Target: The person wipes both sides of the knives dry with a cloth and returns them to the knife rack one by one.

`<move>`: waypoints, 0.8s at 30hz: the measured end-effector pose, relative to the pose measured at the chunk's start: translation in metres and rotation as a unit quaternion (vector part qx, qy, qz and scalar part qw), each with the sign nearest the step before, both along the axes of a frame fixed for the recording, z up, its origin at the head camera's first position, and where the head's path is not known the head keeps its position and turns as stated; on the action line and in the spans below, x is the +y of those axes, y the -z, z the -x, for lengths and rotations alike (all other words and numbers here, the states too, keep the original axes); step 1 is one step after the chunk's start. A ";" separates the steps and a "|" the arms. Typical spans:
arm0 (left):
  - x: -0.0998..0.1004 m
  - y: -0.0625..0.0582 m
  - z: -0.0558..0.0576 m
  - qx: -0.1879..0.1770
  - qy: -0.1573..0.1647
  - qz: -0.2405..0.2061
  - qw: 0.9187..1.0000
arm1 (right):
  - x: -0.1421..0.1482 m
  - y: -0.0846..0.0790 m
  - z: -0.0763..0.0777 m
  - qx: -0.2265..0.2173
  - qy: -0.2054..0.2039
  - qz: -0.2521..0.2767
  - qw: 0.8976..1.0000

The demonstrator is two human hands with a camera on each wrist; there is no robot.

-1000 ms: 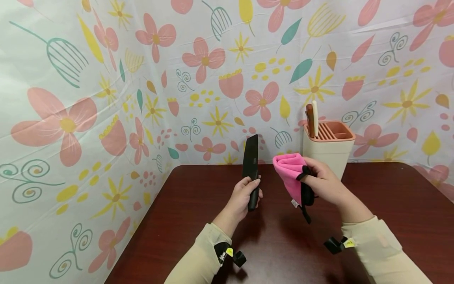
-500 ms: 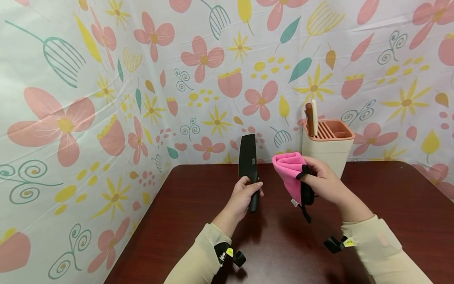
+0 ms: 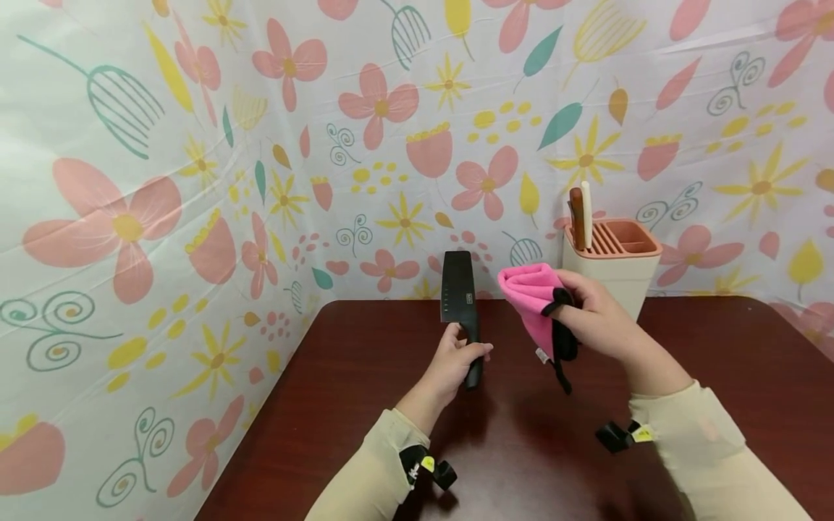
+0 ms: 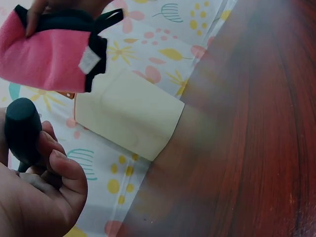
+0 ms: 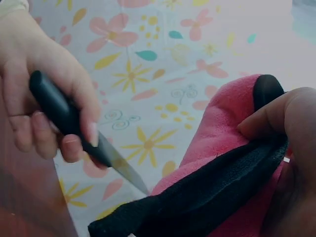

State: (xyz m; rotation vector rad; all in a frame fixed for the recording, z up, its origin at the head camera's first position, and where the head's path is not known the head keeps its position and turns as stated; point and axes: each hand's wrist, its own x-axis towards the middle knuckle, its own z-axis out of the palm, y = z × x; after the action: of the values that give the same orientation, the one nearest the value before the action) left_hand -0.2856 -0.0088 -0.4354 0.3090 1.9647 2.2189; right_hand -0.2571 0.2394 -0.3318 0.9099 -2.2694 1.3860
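Observation:
My left hand (image 3: 449,365) grips the black handle of a kitchen knife (image 3: 459,286), whose broad dark blade points up and away. The blade's flat side, with a small printed mark, faces me in the head view. To its right, my right hand (image 3: 602,318) holds a folded pink cloth (image 3: 531,297) with black edging, a white tag and a hanging black loop. Knife and cloth are apart in the head view, both held above the table. The right wrist view shows the knife handle (image 5: 57,106) in the left fingers, and the black edging (image 5: 212,187) close up.
A cream knife block (image 3: 612,278) with an orange slotted top stands at the table's back right. A brown handle (image 3: 577,217) and a white handle (image 3: 587,213) rise from it. Flower-printed sheeting (image 3: 482,181) backs the dark wooden table (image 3: 365,391).
The left hand has turned the knife, so its blade now shows wide and flat rather than narrow. Its handle sits slightly farther right. The right hand keeps hold of the cloth, slightly higher.

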 end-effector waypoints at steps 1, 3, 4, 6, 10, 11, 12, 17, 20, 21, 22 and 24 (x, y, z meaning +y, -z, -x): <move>0.000 0.000 0.000 0.000 0.002 -0.002 1.000 | -0.002 -0.005 0.002 0.000 0.004 -0.009 1.000; 0.000 0.000 0.000 0.001 0.006 -0.007 1.000 | -0.006 -0.017 0.008 -0.002 0.018 -0.028 0.999; 0.001 -0.001 -0.001 0.002 0.008 -0.010 1.000 | -0.008 -0.024 0.011 -0.004 0.030 -0.040 0.999; 0.001 -0.002 -0.002 0.005 0.014 -0.018 1.000 | -0.013 -0.036 0.019 -0.005 0.065 -0.073 0.995; 0.003 -0.004 -0.006 0.007 0.038 -0.030 0.999 | -0.024 -0.057 0.042 -0.002 0.116 -0.146 0.982; 0.003 -0.005 -0.007 0.009 0.045 -0.033 0.998 | -0.027 -0.060 0.050 -0.001 0.122 -0.162 0.979; 0.003 -0.006 -0.008 0.010 0.052 -0.035 0.998 | -0.031 -0.063 0.058 -0.002 0.124 -0.175 0.977; 0.005 -0.010 -0.013 0.013 0.077 -0.044 0.996 | -0.051 -0.061 0.097 0.000 0.130 -0.243 0.961; 0.007 -0.011 -0.015 0.011 0.087 -0.049 0.995 | -0.062 -0.052 0.112 -0.004 0.140 -0.269 0.953; 0.007 -0.011 -0.016 0.008 0.092 -0.052 0.994 | -0.065 -0.048 0.116 -0.007 0.142 -0.273 0.951; 0.007 -0.011 -0.016 0.007 0.097 -0.053 0.994 | -0.068 -0.043 0.119 -0.010 0.147 -0.277 0.949; 0.007 -0.012 -0.018 0.008 0.106 -0.054 0.993 | -0.073 -0.033 0.125 -0.011 0.158 -0.284 0.946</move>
State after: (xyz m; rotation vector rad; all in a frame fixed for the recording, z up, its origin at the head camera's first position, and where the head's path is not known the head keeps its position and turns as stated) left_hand -0.2676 -0.0015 -0.4235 0.5249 1.7326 2.1942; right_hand -0.3818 0.1664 -0.2989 0.6306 -2.7371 0.6129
